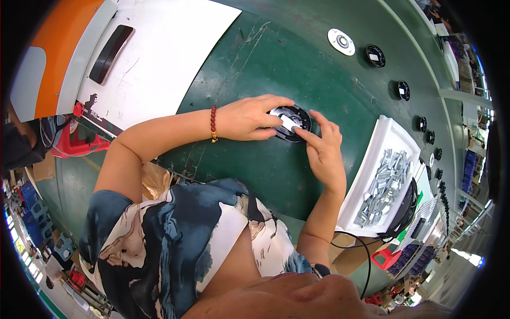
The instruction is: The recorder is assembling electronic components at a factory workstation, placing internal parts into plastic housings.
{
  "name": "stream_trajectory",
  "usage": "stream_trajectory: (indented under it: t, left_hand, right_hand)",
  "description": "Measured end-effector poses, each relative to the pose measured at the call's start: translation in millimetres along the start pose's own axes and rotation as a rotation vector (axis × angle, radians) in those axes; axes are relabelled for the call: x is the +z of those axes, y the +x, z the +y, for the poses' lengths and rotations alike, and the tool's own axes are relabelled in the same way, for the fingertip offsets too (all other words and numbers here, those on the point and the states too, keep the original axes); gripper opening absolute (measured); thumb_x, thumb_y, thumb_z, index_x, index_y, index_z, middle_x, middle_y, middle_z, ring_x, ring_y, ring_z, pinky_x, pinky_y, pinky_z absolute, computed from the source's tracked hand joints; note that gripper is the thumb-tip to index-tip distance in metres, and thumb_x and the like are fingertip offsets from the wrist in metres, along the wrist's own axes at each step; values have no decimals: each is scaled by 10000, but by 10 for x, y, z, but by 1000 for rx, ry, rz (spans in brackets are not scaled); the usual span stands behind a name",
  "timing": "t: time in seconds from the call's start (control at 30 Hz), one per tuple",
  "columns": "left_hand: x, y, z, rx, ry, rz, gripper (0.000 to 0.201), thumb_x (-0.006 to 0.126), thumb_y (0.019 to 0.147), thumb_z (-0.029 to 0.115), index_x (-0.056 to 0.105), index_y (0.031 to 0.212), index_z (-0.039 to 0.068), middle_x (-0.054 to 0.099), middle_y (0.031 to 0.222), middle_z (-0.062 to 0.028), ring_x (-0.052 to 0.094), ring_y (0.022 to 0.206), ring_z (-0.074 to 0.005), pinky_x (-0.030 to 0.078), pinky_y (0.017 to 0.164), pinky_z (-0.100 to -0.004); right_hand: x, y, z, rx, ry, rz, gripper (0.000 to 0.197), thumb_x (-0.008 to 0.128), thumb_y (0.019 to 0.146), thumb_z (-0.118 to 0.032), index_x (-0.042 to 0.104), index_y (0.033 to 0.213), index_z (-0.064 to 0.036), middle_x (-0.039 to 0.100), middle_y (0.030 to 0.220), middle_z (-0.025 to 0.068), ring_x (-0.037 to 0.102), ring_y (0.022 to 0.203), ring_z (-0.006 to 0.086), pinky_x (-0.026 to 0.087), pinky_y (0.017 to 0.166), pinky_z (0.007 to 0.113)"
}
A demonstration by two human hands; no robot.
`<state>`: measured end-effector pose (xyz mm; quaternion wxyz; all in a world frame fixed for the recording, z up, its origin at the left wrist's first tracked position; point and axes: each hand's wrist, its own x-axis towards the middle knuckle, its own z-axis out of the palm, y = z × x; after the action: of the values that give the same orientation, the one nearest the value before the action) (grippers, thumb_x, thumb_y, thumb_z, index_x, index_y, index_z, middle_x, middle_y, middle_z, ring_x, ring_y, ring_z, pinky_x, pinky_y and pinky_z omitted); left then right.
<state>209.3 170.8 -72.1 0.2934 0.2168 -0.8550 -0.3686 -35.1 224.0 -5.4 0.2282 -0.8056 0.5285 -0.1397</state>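
A round black housing [304, 118] lies on the green table in front of me, with a small white rectangular piece [289, 124] across its middle. From the left, my left hand [252, 118] grips the housing, one finger over its far rim and the fingers nearer me at its left side. My right hand [326, 151] holds the other side. One of its fingers rests at the far right rim, and its thumb tip presses by the end of the white piece. The inside of the housing is partly hidden by my fingers.
A white tray [348, 212] of loose metal pieces [385, 186] stands right. A white disc [341, 42] and several black round housings [375, 56] line the far right strip. A phone [111, 55] lies on a white sheet [170, 42] at left, beside an orange-and-grey machine [64, 53].
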Motion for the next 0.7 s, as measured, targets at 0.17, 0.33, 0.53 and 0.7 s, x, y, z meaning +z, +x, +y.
stream_trajectory:
  t: [0.17,0.33,0.53,0.7]
  left_hand:
    - [4,-2,-8,1,-7,-1,265,720,778,95,664,1031,41,459,1392,-186,547,1163,-362,489,942,-424]
    - [21,-10,-22,2,-10,1,266,719,780,97,659,1033,40,459,1390,-187,546,1163,-365,486,945,-428]
    - [5,-13,-11,-2,-11,5,251,719,783,103,658,1017,36,460,1388,-190,547,1161,-368,484,942,-431]
    - [0,-21,-23,-3,-10,-3,247,721,782,106,659,1010,34,462,1385,-192,547,1161,-367,483,941,-427]
  right_hand:
    - [36,14,15,12,-16,-17,415,553,767,41,721,1099,-143,516,1361,125,460,1199,344,322,1032,444]
    - [43,16,19,33,-19,-16,432,552,767,43,713,1119,-147,516,1358,127,461,1196,343,324,1032,439]
    - [44,31,17,24,-31,-32,431,555,771,40,713,1123,-152,522,1351,125,467,1190,335,328,1027,435]
    - [51,49,33,30,4,-47,408,565,787,28,714,1119,-156,528,1345,129,472,1185,338,328,1027,436]
